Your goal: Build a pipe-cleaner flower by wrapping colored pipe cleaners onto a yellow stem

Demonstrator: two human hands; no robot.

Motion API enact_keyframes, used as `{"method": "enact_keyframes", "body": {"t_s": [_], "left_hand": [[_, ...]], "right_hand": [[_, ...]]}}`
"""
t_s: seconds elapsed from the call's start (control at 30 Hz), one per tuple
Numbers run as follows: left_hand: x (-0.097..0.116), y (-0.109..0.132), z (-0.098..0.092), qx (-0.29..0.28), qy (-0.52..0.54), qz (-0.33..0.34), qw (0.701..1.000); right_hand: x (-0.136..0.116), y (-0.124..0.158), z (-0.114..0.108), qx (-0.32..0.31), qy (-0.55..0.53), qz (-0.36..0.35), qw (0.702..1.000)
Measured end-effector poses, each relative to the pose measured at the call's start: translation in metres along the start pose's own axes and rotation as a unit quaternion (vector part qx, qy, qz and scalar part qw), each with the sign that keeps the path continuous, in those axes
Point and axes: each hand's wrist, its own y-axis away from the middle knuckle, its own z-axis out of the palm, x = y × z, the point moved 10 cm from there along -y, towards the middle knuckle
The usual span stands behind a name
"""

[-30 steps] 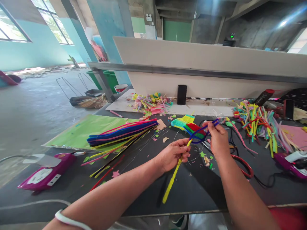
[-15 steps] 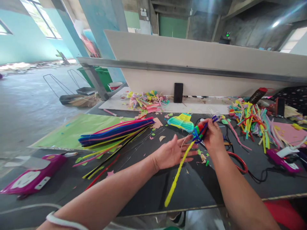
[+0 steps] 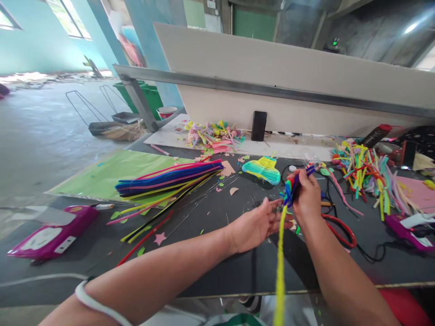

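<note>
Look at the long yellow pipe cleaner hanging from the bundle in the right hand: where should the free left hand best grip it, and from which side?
Probably the upper stem of the yellow pipe cleaner, just below the multicoloured bundle pinched in the right hand. The stem hangs straight toward the table edge, free and unsupported, so a low grip would let it flop. The open left hand lies beside it, so come in sideways from the left.

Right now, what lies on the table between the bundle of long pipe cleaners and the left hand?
Head view: only dark table with thin wires and paper scraps lies between bundle and left hand.
</note>
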Motion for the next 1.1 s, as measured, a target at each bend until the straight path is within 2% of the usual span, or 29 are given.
{"method": "enact_keyframes", "body": {"t_s": [0.07,0.13,0.2,0.3,0.5,0.67,0.77,0.9,0.97,1.1], "left_hand": [[-0.004,-0.002,-0.007,0.003,0.011,-0.025,1.000],[-0.002,-0.004,-0.013,0.006,0.008,-0.027,1.000],[-0.001,-0.006,-0.022,0.032,-0.009,-0.027,0.999],[-0.001,-0.007,-0.037,0.100,-0.024,-0.028,0.994],[0.006,-0.005,-0.058,0.199,-0.062,0.022,0.978],[0.009,-0.001,-0.074,0.246,-0.075,0.042,0.965],[0.009,0.000,-0.079,0.258,-0.067,0.041,0.963],[0.006,-0.001,-0.078,0.244,-0.064,0.028,0.967],[0.005,-0.001,-0.079,0.243,-0.070,0.022,0.967],[0.004,0.000,-0.080,0.247,-0.079,0.015,0.966]], "right_hand": [[-0.010,0.001,-0.009,0.047,0.060,-0.046,0.996],[-0.018,0.002,-0.010,0.054,0.132,-0.086,0.986],[-0.023,0.004,-0.005,0.038,0.205,-0.116,0.971],[-0.025,0.010,0.008,-0.001,0.287,-0.136,0.948],[-0.026,0.026,0.031,-0.066,0.332,-0.163,0.927],[-0.025,0.030,0.041,-0.133,0.277,-0.120,0.944],[-0.026,0.026,0.039,-0.143,0.234,-0.089,0.957],[-0.007,0.017,0.033,-0.174,0.149,0.040,0.973],[-0.001,0.015,0.031,-0.181,0.112,0.076,0.974],[-0.005,0.008,0.022,-0.148,0.118,0.061,0.980]]}}
